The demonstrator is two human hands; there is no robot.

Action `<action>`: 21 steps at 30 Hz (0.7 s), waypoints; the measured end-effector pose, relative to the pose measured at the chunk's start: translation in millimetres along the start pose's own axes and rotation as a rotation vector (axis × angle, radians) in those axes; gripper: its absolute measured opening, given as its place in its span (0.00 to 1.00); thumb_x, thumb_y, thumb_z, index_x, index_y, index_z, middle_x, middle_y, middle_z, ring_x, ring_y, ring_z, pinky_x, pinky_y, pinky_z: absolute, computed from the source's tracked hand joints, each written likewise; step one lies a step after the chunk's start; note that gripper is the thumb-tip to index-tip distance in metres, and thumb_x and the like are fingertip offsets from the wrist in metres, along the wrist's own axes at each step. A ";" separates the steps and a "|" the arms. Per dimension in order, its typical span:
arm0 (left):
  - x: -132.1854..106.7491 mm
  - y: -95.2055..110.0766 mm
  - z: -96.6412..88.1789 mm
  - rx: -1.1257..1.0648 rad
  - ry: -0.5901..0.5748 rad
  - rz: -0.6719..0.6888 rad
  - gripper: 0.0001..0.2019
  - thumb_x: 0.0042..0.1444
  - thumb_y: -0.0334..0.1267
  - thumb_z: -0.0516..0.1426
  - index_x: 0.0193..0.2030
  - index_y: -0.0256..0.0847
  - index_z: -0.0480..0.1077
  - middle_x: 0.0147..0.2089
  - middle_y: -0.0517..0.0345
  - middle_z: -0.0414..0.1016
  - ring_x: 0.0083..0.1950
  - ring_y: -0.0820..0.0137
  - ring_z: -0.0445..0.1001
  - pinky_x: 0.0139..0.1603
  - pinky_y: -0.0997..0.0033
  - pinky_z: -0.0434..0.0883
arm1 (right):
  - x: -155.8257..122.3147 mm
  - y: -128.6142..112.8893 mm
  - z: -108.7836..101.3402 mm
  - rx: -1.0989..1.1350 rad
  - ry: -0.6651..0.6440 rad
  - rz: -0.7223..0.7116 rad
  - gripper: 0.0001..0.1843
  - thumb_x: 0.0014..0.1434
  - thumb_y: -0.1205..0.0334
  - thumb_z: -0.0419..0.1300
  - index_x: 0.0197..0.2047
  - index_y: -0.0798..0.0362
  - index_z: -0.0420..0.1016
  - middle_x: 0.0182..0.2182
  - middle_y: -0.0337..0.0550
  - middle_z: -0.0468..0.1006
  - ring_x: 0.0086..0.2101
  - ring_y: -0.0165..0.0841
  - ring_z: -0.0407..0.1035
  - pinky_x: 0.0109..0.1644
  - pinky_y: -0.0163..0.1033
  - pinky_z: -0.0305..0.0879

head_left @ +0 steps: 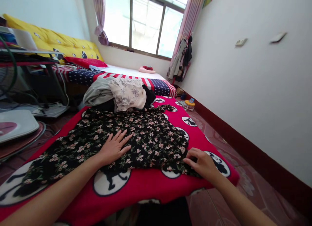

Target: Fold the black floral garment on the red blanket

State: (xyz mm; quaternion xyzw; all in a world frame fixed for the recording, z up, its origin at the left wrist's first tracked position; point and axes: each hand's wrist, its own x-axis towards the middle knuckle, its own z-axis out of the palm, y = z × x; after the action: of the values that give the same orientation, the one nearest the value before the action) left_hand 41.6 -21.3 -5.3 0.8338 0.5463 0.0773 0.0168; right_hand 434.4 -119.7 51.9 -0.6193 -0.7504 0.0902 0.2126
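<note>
A black dress point(143, 138) with pink flowers lies spread across a red cloth-covered table point(151, 183). My left hand point(114, 148) rests flat on the middle of the dress, fingers spread. At the dress's right edge, my right hand point(201, 162) has its fingers curled, with thumb and forefinger closed on the fabric. Behind the dress sits a heap of clothes: a grey-green garment point(98, 91), a cream floral one point(128, 93) and a black one point(149, 95).
A bed point(126, 70) with a star-and-stripe cover stands behind the table. To the left are a pink-and-white stool point(18, 125) and a dark desk point(44, 80). A white wall point(255, 89) runs along the right. A small yellow stool point(189, 103) stands near it.
</note>
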 end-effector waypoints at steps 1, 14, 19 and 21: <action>0.1 1.1 -0.1 0.002 -0.003 -0.015 0.28 0.64 0.53 0.46 0.70 0.55 0.50 0.74 0.57 0.42 0.74 0.55 0.42 0.69 0.43 0.43 | -2.6 4.1 0.0 -0.018 0.034 0.022 0.10 0.56 0.54 0.60 0.28 0.50 0.73 0.32 0.42 0.76 0.35 0.36 0.70 0.40 0.40 0.63; -9.5 37.1 14.8 -0.069 0.079 0.150 0.29 0.61 0.60 0.48 0.67 0.59 0.56 0.74 0.56 0.45 0.73 0.53 0.46 0.68 0.41 0.49 | 94.5 23.8 23.5 0.586 0.202 0.517 0.15 0.53 0.60 0.61 0.43 0.57 0.75 0.32 0.49 0.80 0.32 0.39 0.75 0.34 0.42 0.70; -10.2 37.8 19.1 -0.047 0.148 0.182 0.29 0.61 0.60 0.47 0.67 0.58 0.56 0.74 0.54 0.46 0.72 0.52 0.49 0.67 0.41 0.50 | 115.0 -35.9 36.4 0.507 0.237 0.291 0.16 0.51 0.72 0.60 0.45 0.55 0.76 0.43 0.48 0.79 0.45 0.36 0.72 0.52 0.41 0.65; -10.6 38.0 18.5 -0.045 0.148 0.184 0.29 0.61 0.60 0.47 0.68 0.58 0.56 0.74 0.54 0.47 0.72 0.52 0.49 0.67 0.41 0.51 | 103.6 -65.5 50.1 0.321 0.184 -0.015 0.16 0.54 0.70 0.60 0.47 0.51 0.76 0.46 0.46 0.78 0.47 0.36 0.70 0.55 0.42 0.62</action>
State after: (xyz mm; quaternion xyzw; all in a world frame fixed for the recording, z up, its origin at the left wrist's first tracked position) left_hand 74.7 -45.3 -20.5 0.8718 0.4654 0.1521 -0.0120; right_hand 339.8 -27.2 54.8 -0.5775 -0.7083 0.1500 0.3772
